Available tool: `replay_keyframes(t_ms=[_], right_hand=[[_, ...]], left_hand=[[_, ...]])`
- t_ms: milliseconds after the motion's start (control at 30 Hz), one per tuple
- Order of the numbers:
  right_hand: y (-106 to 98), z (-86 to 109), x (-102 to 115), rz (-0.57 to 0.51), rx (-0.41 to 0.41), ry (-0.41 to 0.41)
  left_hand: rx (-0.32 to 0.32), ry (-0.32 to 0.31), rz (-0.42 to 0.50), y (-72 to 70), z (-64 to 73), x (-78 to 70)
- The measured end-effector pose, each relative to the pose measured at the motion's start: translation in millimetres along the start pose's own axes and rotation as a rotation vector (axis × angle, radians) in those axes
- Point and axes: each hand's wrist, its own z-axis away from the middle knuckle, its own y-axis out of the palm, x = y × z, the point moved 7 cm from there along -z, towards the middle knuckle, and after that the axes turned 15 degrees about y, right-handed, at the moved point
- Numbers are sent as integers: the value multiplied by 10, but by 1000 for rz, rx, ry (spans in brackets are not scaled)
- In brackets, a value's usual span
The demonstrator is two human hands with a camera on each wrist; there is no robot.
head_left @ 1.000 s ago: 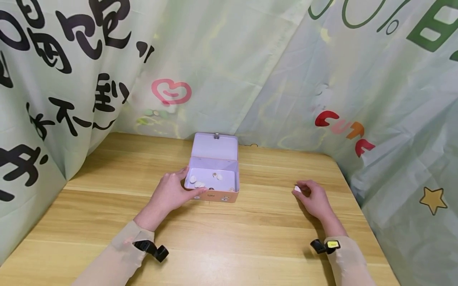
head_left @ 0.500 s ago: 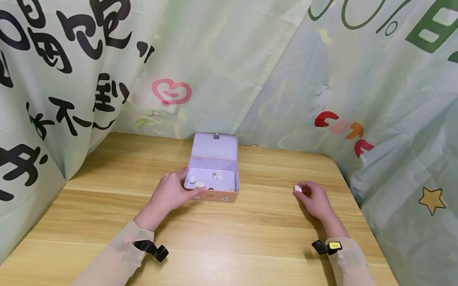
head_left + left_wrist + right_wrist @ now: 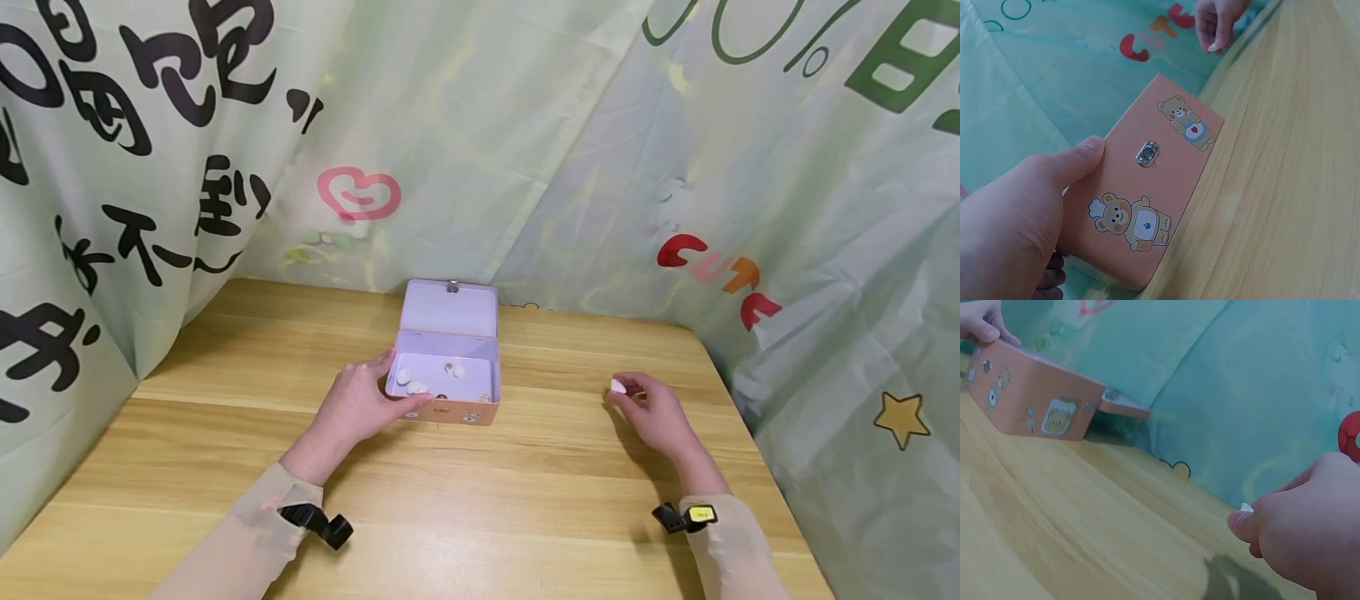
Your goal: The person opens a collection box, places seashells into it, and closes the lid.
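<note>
A hinged tin box, orange outside and lilac inside, stands on the wooden table with its lid thrown back. Several small white and brownish pieces lie on its floor. My left hand grips the box at its left front corner, the thumb over the front rim. Bear pictures and a metal clasp show on the front in the left wrist view. Well to the right, my right hand pinches a small white piece between thumb and fingers, above the table. Its kind is too small to tell.
The wooden table extends around the box, its right edge beyond my right hand. A pale printed curtain hangs along the back and both sides, close behind the raised lid. Each wrist wears a black camera.
My right hand has risen slightly from the table with the white piece and shifted a little to the left. The left hand and box have stayed put.
</note>
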Motion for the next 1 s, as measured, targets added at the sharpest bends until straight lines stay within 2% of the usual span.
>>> replay_keyframes(t_ms=[367,600,867,1000], right_hand=[[35,-11,290,-16,37,-78],[57,-44,478,-39,25,-138],[140,-84,643,-65,85,-111],[167,-112,782,-84,106,-137]], left_hand=[[-6,4,1,-8,3,-4],[-9,14,1,-8,2,-5],[-5,9,4,9,9,10],[-12,15,1,9,7,13]])
